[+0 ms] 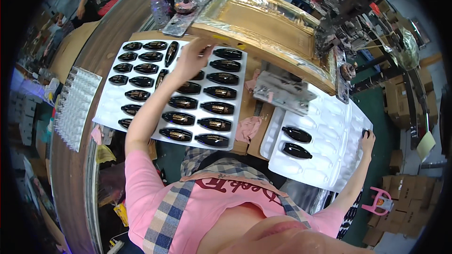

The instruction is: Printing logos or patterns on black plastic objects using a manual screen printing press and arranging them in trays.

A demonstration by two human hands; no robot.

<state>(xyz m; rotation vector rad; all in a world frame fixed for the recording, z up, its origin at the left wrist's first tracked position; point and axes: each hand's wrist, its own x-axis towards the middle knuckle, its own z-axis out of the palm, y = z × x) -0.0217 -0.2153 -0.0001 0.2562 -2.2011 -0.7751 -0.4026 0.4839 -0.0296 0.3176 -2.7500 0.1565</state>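
My left hand (192,59) is closed, fingers curled, over the far part of a white moulded tray (110,106) and close to the front edge of a wooden frame (263,56). Whatever its fingers hold, if anything, is hidden. Rows of glossy black bottle-shaped pieces (222,92) with gold printing lie in that tray. At the right edge of a second white tray (325,146), my right hand (368,142) pinches a small dark end, apparently of another black piece (365,133). Two unprinted black pieces (297,134) lie in this tray's left part.
Between the trays stands a metal plate fixture (285,89), below the tilted frame. Pink cloth (248,129) lies near it. A machine arm (339,19) rises at the far right. Stacked clear trays (77,108) and a red-capped bottle (159,7) are on the left side.
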